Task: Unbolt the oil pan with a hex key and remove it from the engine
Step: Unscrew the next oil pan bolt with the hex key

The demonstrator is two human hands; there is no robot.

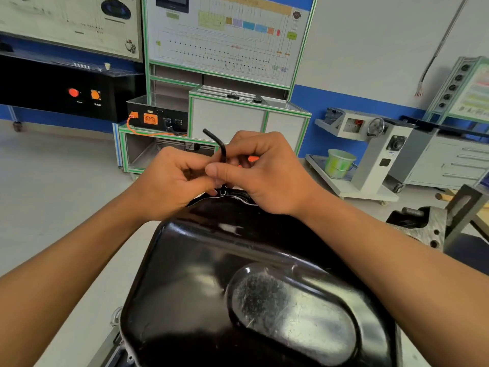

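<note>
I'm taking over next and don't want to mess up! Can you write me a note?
Left hand pinches the hex key low on its shaft; right hand grips it higher up.
Hex key stands upright, tip in a bolt at the far rim of the oil pan.
Done: cannot tell how many bolts are out.
Left: undo this bolt, check the others, lift the pan off.

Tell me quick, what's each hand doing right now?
Left hand: fingers curled right beside the hex key; cannot tell whether it pinches it.
Right hand: closed, holding the hex key.
</note>
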